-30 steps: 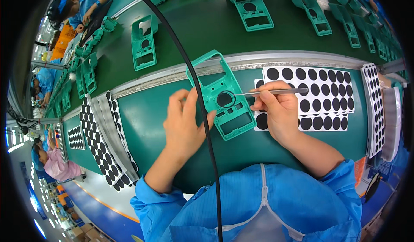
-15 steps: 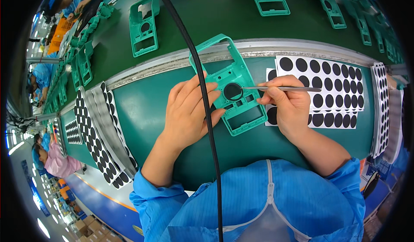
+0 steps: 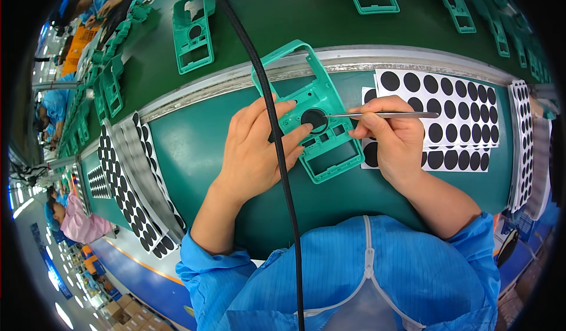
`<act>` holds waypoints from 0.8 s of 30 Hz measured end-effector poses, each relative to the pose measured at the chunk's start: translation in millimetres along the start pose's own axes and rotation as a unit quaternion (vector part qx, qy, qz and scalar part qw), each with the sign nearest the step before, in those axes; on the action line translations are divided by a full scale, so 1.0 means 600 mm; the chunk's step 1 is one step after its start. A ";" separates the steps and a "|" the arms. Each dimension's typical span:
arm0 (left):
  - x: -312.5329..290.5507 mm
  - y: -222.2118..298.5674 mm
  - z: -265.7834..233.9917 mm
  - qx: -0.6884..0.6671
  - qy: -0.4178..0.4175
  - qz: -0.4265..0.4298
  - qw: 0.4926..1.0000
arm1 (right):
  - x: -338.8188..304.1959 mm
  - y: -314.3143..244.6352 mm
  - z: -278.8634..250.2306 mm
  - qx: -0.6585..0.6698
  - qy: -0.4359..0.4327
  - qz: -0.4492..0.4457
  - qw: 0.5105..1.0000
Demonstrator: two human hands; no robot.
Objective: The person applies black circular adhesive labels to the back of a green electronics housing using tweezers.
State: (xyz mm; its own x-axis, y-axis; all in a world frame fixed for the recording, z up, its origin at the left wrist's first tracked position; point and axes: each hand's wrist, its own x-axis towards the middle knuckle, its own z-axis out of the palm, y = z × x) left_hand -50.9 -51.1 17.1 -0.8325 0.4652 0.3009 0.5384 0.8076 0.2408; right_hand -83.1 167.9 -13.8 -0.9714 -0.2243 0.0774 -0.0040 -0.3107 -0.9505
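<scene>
Glossy tabletop [image 3: 194,136], angular plastic housing [image 3: 322,99]

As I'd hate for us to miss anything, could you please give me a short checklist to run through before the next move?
1. Housing steadied: ok, the left hand has fingers on it.
2. Tweezers in hand: ok, the right hand holds them, tip at the disc's right edge.
3. Disc inside the housing's round ring: ok.
4. Disc flat all round: cannot tell; a left fingertip covers part of its lower edge.
5. Dot sheets near: ok, beside the right hand.
6. Unobstructed view: not ok, the cable crosses before the left hand.
</scene>
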 end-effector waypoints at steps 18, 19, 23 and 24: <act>-0.003 -0.009 0.001 -0.027 -0.060 -0.006 0.998 | 0.000 -0.002 0.004 0.011 0.000 0.018 1.000; -0.001 -0.009 0.002 -0.028 -0.060 -0.005 0.998 | 0.000 -0.003 0.004 0.006 0.001 0.019 1.000; 0.000 -0.008 0.003 -0.020 -0.056 0.004 0.998 | 0.000 -0.003 0.004 0.002 -0.001 0.009 1.000; -0.001 -0.008 0.004 -0.015 -0.052 0.009 0.999 | 0.000 -0.004 0.004 -0.007 -0.002 0.008 1.000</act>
State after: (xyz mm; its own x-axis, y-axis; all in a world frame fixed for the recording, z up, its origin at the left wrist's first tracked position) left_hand -53.4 -54.4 13.8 -0.8310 0.5156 0.2088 0.5556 0.7885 0.2639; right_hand -82.5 166.4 -10.5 -0.9703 -0.2336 0.0634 0.0084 -0.2943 -0.9557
